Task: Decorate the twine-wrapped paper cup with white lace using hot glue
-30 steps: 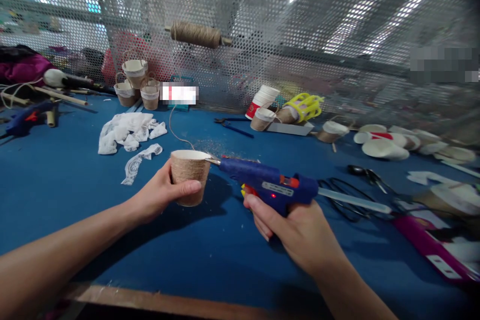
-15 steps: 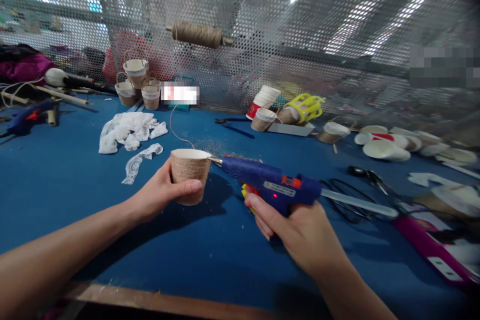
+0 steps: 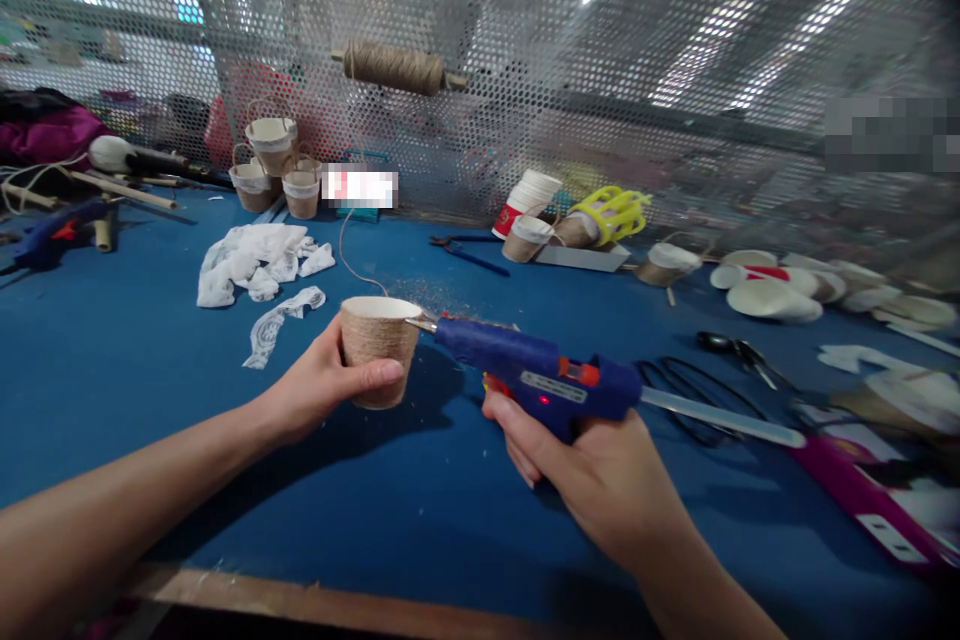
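Note:
My left hand is closed round a small paper cup wrapped in jute twine, held upright above the blue table. A strand of twine runs from the cup's rim up toward the twine spool hung on the mesh wall. My right hand grips a blue hot glue gun with a glue stick sticking out of its back. The gun's metal nozzle touches the cup's right side just under the rim.
White lace scraps lie at the left. Twine-wrapped cups with handles stand by the mesh wall. Paper cups, a yellow object, pliers, scissors and white lids lie to the right. Another glue gun rests far left.
The glue gun has shifted slightly left and down, its nozzle now pressed a little closer against the cup's side. The left hand and cup have barely moved.

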Available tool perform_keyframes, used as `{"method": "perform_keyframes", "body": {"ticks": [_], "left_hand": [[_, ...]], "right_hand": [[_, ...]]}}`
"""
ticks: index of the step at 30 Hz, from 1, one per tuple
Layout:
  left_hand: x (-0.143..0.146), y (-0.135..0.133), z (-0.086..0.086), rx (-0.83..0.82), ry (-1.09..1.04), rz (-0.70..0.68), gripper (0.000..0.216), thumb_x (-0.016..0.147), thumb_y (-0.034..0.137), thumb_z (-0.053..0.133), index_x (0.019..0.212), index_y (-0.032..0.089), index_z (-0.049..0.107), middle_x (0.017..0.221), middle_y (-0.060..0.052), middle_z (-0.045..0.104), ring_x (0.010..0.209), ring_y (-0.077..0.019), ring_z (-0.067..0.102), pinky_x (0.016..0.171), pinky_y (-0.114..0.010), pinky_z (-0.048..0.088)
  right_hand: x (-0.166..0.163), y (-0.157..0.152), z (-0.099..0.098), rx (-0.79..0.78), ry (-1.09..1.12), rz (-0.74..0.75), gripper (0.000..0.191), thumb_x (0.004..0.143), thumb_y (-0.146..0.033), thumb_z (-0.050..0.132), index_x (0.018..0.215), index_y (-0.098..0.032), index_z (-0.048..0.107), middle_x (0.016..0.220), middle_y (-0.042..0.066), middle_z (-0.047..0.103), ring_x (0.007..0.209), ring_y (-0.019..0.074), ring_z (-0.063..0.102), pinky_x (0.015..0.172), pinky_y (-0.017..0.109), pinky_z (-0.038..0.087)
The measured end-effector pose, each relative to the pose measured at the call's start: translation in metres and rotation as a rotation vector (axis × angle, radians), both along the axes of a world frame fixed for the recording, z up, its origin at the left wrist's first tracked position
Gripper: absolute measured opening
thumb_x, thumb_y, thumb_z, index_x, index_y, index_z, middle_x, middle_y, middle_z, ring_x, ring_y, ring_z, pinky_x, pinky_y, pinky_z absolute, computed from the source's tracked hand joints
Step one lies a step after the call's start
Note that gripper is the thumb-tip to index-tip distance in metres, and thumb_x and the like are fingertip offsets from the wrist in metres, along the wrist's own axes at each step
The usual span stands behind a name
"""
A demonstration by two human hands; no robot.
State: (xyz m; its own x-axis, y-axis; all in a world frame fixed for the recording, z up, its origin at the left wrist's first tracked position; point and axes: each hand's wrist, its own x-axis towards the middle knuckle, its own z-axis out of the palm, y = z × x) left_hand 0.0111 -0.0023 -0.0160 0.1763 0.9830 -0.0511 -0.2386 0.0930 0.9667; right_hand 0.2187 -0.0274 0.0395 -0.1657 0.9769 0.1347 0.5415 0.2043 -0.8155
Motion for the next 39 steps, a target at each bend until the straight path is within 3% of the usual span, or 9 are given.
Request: {"method": "perform_keyframes", "body": {"ticks": [12,28,39], "left_hand": [[0.0007,-0.0002,0.004,0.084,0.149,0.084,0.068,0.057,0.037,0.076,0.112,0.015,0.041,0.1,-0.009,0.058,0.087,-0.0215,0.056,0.074,-0.033,0.047],[-0.0004,0.0009,-0.0007,0.064,0.057,0.046,0.063,0.061,0.037,0.075,0.112,0.016,0.045,0.105,-0.01,0.058,0.094,-0.023,0.055,0.082,-0.035,0.044],[-0.0001,0.0,0.0012,-0.005,-0.054,-0.03,0.063,0.06,0.036,0.076,0.111,0.015,0.045,0.103,-0.01,0.059,0.09,-0.0217,0.056,0.08,-0.034,0.044]], "right_hand": [[0.0002,-0.0009,-0.0006,0.025,-0.017,-0.012,0.019,0.078,-0.034,0.054,0.08,-0.017,0.063,0.039,-0.006,0.047,0.036,0.0111,0.046,0.043,0.024,0.046],[-0.0028,-0.0029,0.0003,0.007,0.03,-0.071,0.021,0.077,-0.037,0.054,0.074,-0.018,0.06,0.041,-0.006,0.046,0.038,0.0115,0.047,0.043,0.025,0.044],[-0.003,-0.0016,0.0017,0.006,-0.003,-0.01,0.023,0.078,-0.038,0.053,0.069,-0.018,0.06,0.042,-0.004,0.047,0.039,0.0119,0.048,0.044,0.026,0.042]]}}
